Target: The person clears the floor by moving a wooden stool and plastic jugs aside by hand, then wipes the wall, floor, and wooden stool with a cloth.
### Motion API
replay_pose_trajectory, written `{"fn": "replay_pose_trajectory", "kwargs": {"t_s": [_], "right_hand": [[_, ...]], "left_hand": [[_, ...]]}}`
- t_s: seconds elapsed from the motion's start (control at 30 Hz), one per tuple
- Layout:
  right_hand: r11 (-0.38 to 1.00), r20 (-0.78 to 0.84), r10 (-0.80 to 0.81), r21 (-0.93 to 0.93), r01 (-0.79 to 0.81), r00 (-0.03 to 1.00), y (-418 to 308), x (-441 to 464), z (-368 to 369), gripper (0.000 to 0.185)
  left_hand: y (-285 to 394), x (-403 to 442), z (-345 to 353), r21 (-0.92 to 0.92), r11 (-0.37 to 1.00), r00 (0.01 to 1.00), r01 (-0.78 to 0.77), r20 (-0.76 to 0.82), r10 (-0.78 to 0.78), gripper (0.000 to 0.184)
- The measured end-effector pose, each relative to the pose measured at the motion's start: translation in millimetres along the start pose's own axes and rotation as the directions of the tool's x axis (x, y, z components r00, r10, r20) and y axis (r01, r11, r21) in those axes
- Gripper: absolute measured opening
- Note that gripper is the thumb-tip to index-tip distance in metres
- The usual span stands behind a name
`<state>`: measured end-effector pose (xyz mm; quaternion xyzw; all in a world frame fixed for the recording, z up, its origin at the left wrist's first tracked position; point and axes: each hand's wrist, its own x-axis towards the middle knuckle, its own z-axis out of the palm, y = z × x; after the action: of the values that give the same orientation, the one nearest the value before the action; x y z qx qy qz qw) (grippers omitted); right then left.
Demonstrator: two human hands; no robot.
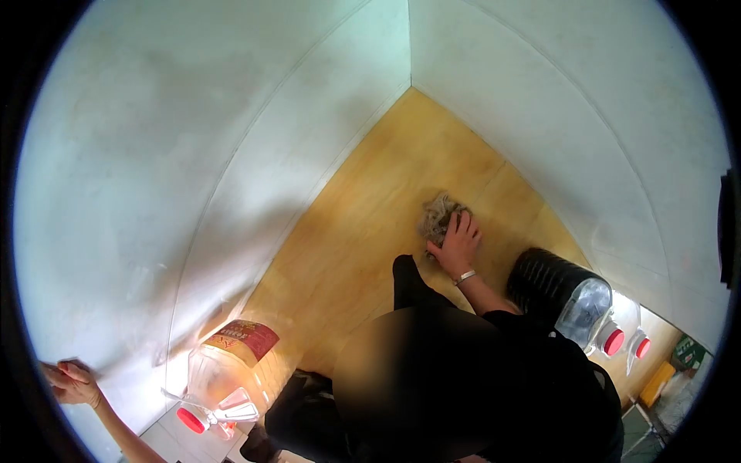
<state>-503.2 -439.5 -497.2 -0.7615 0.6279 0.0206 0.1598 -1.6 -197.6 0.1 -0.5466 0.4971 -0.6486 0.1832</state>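
Note:
My right hand (459, 244) reaches down to the yellow-brown wood-look surface with its fingers bent over a crumpled grey-brown rag (440, 216), which lies against that surface. A light band circles my right wrist. Far to the left, my left hand (73, 384) is up by the pale wall at the edge of view. Its fingers are curled, and what they grip, if anything, is hidden. The nearest item to it is a large clear plastic jug (231, 378) with a red cap and a red-and-gold label.
Pale walls (494, 85) meet in a corner beyond the wood-look surface (386, 170). At right lies a big jug of dark liquid (552, 289) with a red cap; another red cap (642, 347) shows beside it, perhaps a reflection. A dark-clothed foot (409, 282) rests near the rag.

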Motion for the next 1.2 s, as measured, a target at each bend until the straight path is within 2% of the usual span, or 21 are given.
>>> {"fn": "replay_pose_trajectory", "kwargs": {"t_s": [0.07, 0.13, 0.2, 0.23, 0.27, 0.3, 0.37, 0.43, 0.5, 0.57, 0.67, 0.7, 0.73, 0.77, 0.83, 0.9, 0.97, 1.0, 1.07, 1.13, 1.2], "right_hand": [[0.995, 0.008, -0.077, 0.071, 0.076, 0.997, 14, 12, 9, 0.075], [0.838, -0.030, 0.084, 0.543, -0.054, 0.996, 42, 39, 17, 0.061], [0.683, -0.276, 0.321, 0.730, -0.020, 0.906, 76, 56, 12, 0.047], [0.841, -0.377, 0.427, 0.500, -0.207, 0.822, 92, 62, 0, 0.045], [0.879, -0.506, 0.475, 0.238, -0.413, 0.720, 98, 69, -10, 0.044], [0.881, -0.501, 0.471, 0.236, -0.409, 0.726, 93, 77, -9, 0.044], [0.664, -0.286, 0.706, -0.055, -0.746, 0.649, 76, 106, -7, 0.048], [0.758, -0.259, 0.624, -0.028, -0.651, 0.737, 49, 126, -2, 0.047], [0.869, -0.318, 0.477, 0.028, -0.495, 0.819, 4, 154, 2, 0.048], [0.814, -0.166, 0.572, -0.009, -0.581, 0.804, -43, 197, -5, 0.051], [0.763, -0.137, 0.642, 0.015, -0.647, 0.754, -89, 220, 5, 0.049], [0.935, -0.226, 0.331, -0.056, -0.351, 0.916, -104, 219, 15, 0.047], [0.988, -0.288, -0.029, -0.155, -0.017, 0.957, -115, 222, 20, 0.044], [0.988, -0.288, -0.042, -0.154, -0.003, 0.957, -119, 223, 15, 0.044], [0.973, -0.134, -0.229, -0.009, 0.230, 0.964, -109, 220, 4, 0.041], [0.956, -0.068, -0.265, 0.111, 0.271, 0.962, -77, 240, 5, 0.042], [0.977, -0.378, -0.046, 0.177, 0.121, 0.925, -63, 246, -6, 0.044], [0.952, -0.422, 0.040, 0.292, 0.094, 0.906, -70, 244, -19, 0.047], [0.968, -0.337, -0.005, 0.234, 0.089, 0.942, -86, 246, -3, 0.052], [0.970, -0.181, -0.023, -0.240, -0.021, 0.983, -111, 251, -2, 0.057], [0.970, -0.207, -0.014, -0.242, -0.037, 0.978, -114, 254, 4, 0.059]], "left_hand": [[-4, -7, 1, -0.009, 0.999, 0.999, 0.032, 0.023, -0.032, 0.059], [-5, -8, 1, -0.042, 0.997, 0.997, 0.067, 0.051, -0.065, 0.060], [-6, -3, 0, -0.012, 1.000, 1.000, 0.007, 0.025, -0.007, 0.060], [-7, 0, -3, -0.001, 1.000, 1.000, -0.016, 0.025, 0.016, 0.060], [-6, 8, -4, -0.001, 0.997, 0.997, -0.073, -0.022, 0.073, 0.057], [-9, 5, -2, 0.004, 0.995, 0.994, -0.097, -0.045, 0.097, 0.056], [-25, -16, 5, 0.004, 0.997, 0.996, -0.083, -0.030, 0.083, 0.053], [-37, -33, 8, -0.001, 0.999, 0.998, -0.052, 0.024, 0.052, 0.052], [-43, -41, 8, 0.001, 0.999, 0.998, -0.046, 0.053, 0.046, 0.050], [-42, -41, 5, -0.004, 0.999, 0.996, -0.041, 0.078, 0.041, 0.049], [-28, -22, 5, 0.020, 0.997, 0.997, -0.078, -0.017, 0.078, 0.053], [-18, -16, 2, -0.045, 0.999, 1.000, -0.003, -0.012, 0.002, 0.054], [-5, -1, -3, -0.067, 0.997, 0.999, -0.031, -0.030, 0.029, 0.055], [8, 14, -9, -0.089, 0.994, 0.997, -0.060, -0.048, 0.056, 0.056], [22, 24, -12, -0.088, 0.989, 0.992, -0.116, -0.059, 0.111, 0.054], [10, 10, -12, -0.065, 0.991, 0.992, -0.120, -0.047, 0.117, 0.050], [1, -4, -13, -0.067, 0.991, 0.993, -0.115, -0.018, 0.114, 0.046], [-2, -5, -13, -0.073, 0.991, 0.993, -0.116, -0.005, 0.116, 0.044], [-2, -2, -11, -0.076, 0.988, 0.991, -0.132, 0.004, 0.133, 0.041], [0, -1, -15, -0.069, 0.987, 0.989, -0.144, 0.001, 0.145, 0.038], [-1, 3, -14, -0.078, 0.982, 0.986, -0.169, -0.015, 0.169, 0.037]]}}
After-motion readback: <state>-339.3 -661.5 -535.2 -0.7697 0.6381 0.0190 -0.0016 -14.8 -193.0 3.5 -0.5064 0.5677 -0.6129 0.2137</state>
